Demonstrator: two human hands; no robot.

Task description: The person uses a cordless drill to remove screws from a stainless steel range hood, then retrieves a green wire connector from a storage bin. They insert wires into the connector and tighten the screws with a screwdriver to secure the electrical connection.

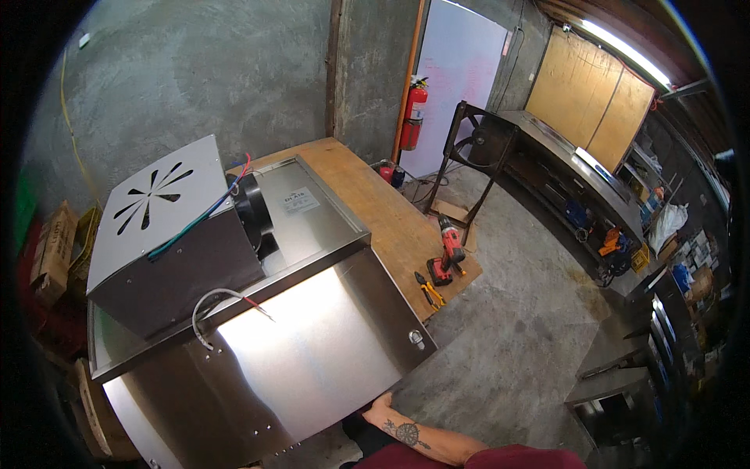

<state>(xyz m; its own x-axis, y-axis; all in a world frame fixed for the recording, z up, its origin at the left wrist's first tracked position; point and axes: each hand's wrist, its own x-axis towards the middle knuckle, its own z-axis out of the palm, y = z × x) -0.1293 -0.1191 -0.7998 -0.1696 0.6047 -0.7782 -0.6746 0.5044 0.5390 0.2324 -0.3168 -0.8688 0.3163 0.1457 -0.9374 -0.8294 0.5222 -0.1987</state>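
My right hand point(378, 406) is at the near edge of a large stainless steel range hood point(312, 336), its fingers hidden beyond that edge. Its tattooed forearm comes in from the lower right. Outside the picture, my left hand cannot be seen. The hood lies on a wooden table point(344, 168). On top of it sits a grey vented box point(180, 187) with a petal-shaped cut-out and a round black duct collar point(254, 215). Blue, green and red wires point(207, 213) run over the box. A grey cable point(199, 309) with bared leads curves up from the steel panel.
On the table's right end rest a red cordless drill point(449, 250) and yellow-handled pliers point(430, 292). A fire extinguisher point(414, 117) hangs by a white panel point(461, 78). A dark metal stand point(476, 148) is beyond, by a long workbench point(578, 168). Cardboard point(58, 254) is stacked at the left.
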